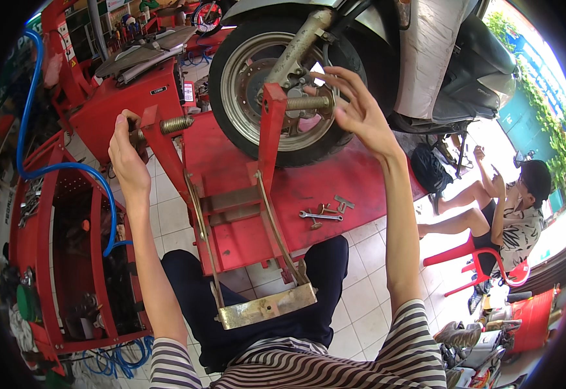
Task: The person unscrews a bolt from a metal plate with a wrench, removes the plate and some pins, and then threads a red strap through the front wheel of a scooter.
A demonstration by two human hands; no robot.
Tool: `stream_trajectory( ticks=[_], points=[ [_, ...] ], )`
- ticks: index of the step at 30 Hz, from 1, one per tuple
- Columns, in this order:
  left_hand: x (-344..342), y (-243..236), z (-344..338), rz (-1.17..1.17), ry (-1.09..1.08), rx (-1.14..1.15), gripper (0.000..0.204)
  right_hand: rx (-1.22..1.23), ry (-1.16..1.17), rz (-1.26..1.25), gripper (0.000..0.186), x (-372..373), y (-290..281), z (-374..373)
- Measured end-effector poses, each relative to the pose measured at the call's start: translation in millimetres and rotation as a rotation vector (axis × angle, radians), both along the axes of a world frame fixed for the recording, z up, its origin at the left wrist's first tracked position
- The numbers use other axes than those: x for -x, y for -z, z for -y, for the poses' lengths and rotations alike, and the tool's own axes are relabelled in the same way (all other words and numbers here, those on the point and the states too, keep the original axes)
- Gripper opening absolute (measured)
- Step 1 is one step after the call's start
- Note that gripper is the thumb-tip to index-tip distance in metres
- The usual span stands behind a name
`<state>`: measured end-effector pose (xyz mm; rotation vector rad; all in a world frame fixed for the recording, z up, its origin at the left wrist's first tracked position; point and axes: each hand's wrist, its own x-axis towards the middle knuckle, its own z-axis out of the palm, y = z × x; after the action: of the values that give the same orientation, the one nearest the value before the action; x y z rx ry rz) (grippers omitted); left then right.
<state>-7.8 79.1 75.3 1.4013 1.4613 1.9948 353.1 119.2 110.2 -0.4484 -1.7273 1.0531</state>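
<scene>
A red wheel clamp stands upright before me, with two red posts [271, 129] and a threaded screw through the top of each. My left hand [129, 159] is cupped round the outer end of the left screw [176, 124], its fingers close together and partly hidden. Beside the outer end of the right screw [307, 103] is my right hand [364, 120], with its fingers spread and its thumb close to the screw's round end. Behind the right post is the spoked front wheel [231, 84] of a scooter. A metal bracket [269, 307] hangs between my knees, joined to the clamp by long side bars.
A combination wrench [320, 216] and several bolts lie on the red lift platform [361, 188]. At left stands a red tool cart [98, 285], with a blue hose [69, 167] above it. To the right, another person [516, 207] sits on a red chair [448, 256].
</scene>
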Motion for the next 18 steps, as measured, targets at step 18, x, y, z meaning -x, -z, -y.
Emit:
stream_trajectory(
  ticks=[18],
  points=[
    [2,0,1,0.013,0.024,-0.010,0.044,0.369,0.303,-0.110,0.047,36,22,-4]
  ],
)
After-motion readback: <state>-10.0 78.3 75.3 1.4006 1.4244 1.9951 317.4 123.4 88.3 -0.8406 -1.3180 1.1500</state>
